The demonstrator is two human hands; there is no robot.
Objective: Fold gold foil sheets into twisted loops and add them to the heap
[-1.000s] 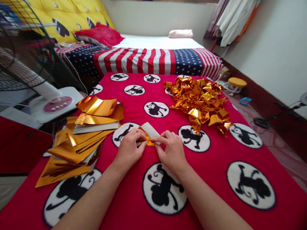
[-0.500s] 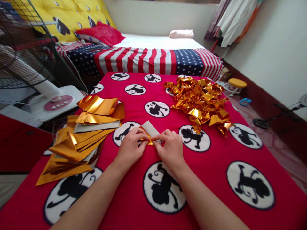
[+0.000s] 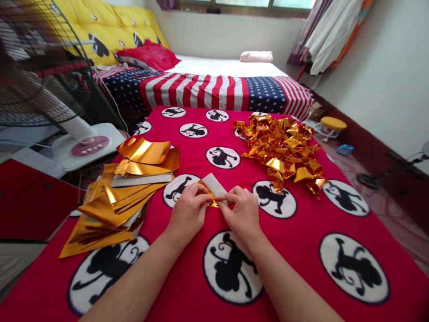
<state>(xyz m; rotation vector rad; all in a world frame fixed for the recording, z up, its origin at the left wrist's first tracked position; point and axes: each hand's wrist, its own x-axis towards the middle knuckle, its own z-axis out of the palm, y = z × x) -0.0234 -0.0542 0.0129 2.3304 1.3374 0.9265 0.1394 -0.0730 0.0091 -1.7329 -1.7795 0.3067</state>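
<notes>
Between my two hands is a sheet of gold foil paper (image 3: 214,185), its grey-white back showing and its near edge folded over to gold. My left hand (image 3: 190,209) pinches its left side with thumb and forefinger. From the right, my right hand (image 3: 241,210) grips the fold, its fingertips almost meeting the left ones. The fingers hide part of the fold. Left of my hands lies a fanned stack of flat gold foil sheets (image 3: 110,205). At the far right sits a heap of folded gold foil pieces (image 3: 284,147).
A red cloth with monkey circles (image 3: 291,277) covers the table. A standing fan (image 3: 90,143) is at the left, beside a dark red panel (image 3: 27,201). Behind the table is a bed with a striped, starred cover (image 3: 197,91). A yellow stool (image 3: 333,123) stands right.
The view has tilted up slightly, so the scene sits lower and a window shows at the top. Both hands keep hold of the foil paper, with only slight finger movement.
</notes>
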